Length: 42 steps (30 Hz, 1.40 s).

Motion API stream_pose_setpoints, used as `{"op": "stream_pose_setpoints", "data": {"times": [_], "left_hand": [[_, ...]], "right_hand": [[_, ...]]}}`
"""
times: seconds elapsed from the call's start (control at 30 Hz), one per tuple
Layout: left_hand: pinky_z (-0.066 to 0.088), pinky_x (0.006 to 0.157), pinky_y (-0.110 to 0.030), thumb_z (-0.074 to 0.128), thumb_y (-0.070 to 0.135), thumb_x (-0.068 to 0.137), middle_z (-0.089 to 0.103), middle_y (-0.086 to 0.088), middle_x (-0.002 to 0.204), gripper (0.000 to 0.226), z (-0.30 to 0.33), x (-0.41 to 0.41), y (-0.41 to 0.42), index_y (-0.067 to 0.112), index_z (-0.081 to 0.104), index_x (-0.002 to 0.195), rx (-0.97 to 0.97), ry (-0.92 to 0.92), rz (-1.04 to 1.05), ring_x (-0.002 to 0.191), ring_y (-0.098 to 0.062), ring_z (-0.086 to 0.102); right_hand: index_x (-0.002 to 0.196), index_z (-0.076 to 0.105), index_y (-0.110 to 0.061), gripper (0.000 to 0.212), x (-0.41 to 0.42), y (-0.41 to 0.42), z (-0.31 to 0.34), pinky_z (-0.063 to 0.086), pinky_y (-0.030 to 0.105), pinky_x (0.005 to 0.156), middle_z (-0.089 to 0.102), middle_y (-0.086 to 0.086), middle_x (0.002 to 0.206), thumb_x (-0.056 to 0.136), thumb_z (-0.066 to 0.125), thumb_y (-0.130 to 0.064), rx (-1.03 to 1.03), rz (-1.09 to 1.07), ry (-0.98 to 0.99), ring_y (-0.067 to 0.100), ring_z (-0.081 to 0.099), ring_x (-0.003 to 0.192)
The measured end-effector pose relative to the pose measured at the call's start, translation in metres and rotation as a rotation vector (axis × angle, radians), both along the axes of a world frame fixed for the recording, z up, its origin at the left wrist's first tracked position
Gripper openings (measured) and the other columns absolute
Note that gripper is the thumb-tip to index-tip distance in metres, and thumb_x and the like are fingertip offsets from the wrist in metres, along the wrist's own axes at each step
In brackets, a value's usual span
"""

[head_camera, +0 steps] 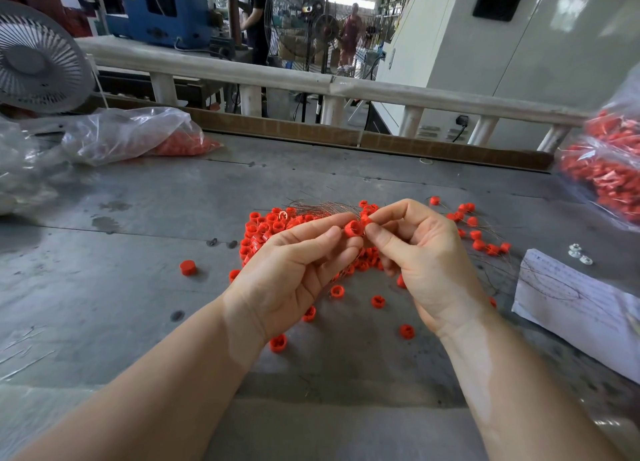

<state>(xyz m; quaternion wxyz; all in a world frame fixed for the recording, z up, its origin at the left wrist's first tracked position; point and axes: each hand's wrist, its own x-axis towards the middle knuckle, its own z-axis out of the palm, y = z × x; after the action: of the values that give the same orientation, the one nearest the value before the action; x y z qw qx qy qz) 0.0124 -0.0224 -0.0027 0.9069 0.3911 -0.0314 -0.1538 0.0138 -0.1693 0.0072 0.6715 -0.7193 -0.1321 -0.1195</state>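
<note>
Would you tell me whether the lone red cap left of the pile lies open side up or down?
Open side down: the lone red cap shows a smooth closed top, no hollow.

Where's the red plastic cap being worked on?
Head view, centre: the small red plastic cap is pinched between the left hand and right hand, above the pile of red caps.

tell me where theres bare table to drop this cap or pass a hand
Bare table lies left of the lone red cap, in front of the clear plastic bag. A second free strip runs beyond the cap pile up to the cardboard edging. Crowded: under the left hand and right hand, and rightward where wired caps meet the paper sheet.
</note>
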Motion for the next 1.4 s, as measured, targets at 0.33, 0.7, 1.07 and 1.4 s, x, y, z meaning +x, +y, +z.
{"op": "stream_pose_setpoints", "data": {"times": [0.33,0.7,1.07,1.4], "left_hand": [[0.055,0.06,-0.016,0.058,0.0,0.066,0.073,-0.009,0.077,0.024,-0.0008,-0.0005,-0.0008,0.009,0.077,0.077,0.004,-0.028,0.005,0.07,-0.012,0.071],[0.055,0.059,-0.017,0.06,0.005,0.068,0.072,-0.011,0.073,0.019,0.001,-0.0002,-0.0006,0.007,0.077,0.077,0.012,-0.008,0.026,0.069,-0.014,0.071],[0.055,0.059,-0.016,0.059,0.001,0.066,0.072,-0.011,0.074,0.021,0.0017,-0.0004,-0.0004,0.007,0.077,0.075,0.019,0.016,0.019,0.07,-0.014,0.071],[0.056,0.059,-0.017,0.056,-0.004,0.067,0.073,-0.013,0.08,0.024,0.003,-0.0022,0.0004,0.002,0.076,0.078,-0.068,0.039,-0.037,0.073,-0.016,0.072]], "right_hand": [[0.07,0.062,-0.022,0.024,0.0019,-0.0004,-0.0029,0.037,0.015,0.043,0.06,-0.002,0.057,0.084,0.065,-0.003,-0.027,0.014,0.014,0.005,0.045,0.045],[0.073,0.062,-0.02,0.021,0.0021,-0.0001,-0.0029,0.037,0.013,0.044,0.06,-0.006,0.054,0.084,0.065,-0.003,-0.098,-0.006,-0.049,0.003,0.046,0.045],[0.074,0.063,-0.019,0.019,0.0019,0.0005,-0.0024,0.038,0.012,0.045,0.061,-0.007,0.055,0.084,0.065,-0.002,-0.1,-0.007,-0.057,0.001,0.047,0.046],[0.073,0.063,-0.021,0.02,0.0022,0.0005,-0.0032,0.038,0.012,0.045,0.061,-0.005,0.056,0.084,0.065,-0.004,-0.059,0.014,-0.056,0.002,0.048,0.045]]}}
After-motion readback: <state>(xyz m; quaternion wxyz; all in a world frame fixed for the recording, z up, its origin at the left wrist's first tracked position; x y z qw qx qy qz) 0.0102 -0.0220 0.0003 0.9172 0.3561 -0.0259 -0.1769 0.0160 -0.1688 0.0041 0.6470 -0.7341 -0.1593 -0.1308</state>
